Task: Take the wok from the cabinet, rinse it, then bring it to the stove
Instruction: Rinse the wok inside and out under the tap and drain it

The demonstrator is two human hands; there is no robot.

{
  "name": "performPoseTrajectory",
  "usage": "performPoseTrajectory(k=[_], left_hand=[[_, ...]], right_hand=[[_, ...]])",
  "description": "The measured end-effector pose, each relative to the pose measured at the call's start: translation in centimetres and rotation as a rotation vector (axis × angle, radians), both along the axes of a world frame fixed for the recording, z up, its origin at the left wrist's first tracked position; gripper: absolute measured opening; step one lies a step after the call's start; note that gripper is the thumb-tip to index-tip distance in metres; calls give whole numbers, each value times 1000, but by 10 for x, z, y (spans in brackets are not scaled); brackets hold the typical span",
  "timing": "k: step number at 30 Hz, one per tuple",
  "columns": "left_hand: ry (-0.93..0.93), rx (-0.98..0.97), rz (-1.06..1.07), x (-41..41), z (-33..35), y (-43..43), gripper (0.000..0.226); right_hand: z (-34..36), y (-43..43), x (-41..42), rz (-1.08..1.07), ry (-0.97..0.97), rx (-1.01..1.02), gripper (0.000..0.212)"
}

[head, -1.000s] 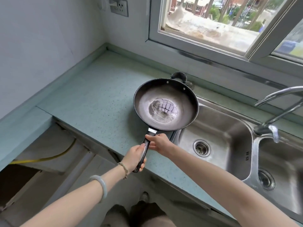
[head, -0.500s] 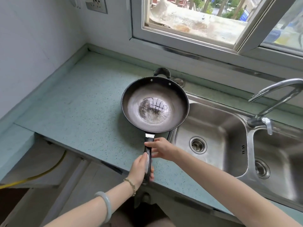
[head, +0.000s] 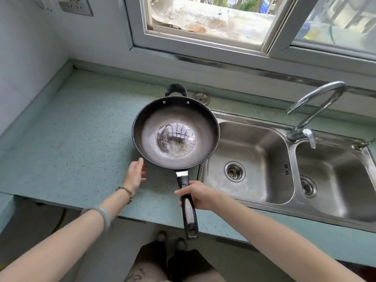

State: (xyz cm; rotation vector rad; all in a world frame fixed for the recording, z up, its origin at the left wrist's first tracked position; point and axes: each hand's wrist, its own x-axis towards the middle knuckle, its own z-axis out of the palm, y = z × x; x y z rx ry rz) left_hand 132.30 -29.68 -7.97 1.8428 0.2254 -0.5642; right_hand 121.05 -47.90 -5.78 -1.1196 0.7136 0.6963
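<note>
A dark round wok (head: 176,132) with a long black handle and a small loop handle at its far rim sits level over the pale green countertop (head: 71,135), just left of the sink. A shiny wet patch lies in its bottom. My right hand (head: 198,195) is closed around the long handle. My left hand (head: 135,173) is off the handle, fingers apart, beside the wok's lower left rim; whether it touches the rim is unclear.
A steel double sink (head: 254,157) lies right of the wok, with a curved tap (head: 313,106) between its two basins. A window runs along the back wall and a socket (head: 76,5) sits top left. Below the counter edge are my feet.
My left hand has let go of the long handle and moved up to the wok's left side. The right hand has slid a little down the handle.
</note>
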Motion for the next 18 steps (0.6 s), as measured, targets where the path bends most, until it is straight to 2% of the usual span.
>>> performPoseTrajectory(k=[5, 7, 13, 18], left_hand=[[-86, 132, 51, 27, -5, 5, 36], [-123, 154, 67, 28, -7, 1, 43], [-244, 154, 125, 37, 4, -10, 55], [-248, 176, 171, 80, 18, -2, 50]], right_hand=[[9, -51, -14, 186, 26, -180, 27], [15, -75, -21, 272, 16, -290, 21], [26, -127, -18, 512, -39, -740, 17], [30, -152, -8, 604, -93, -1100, 31]])
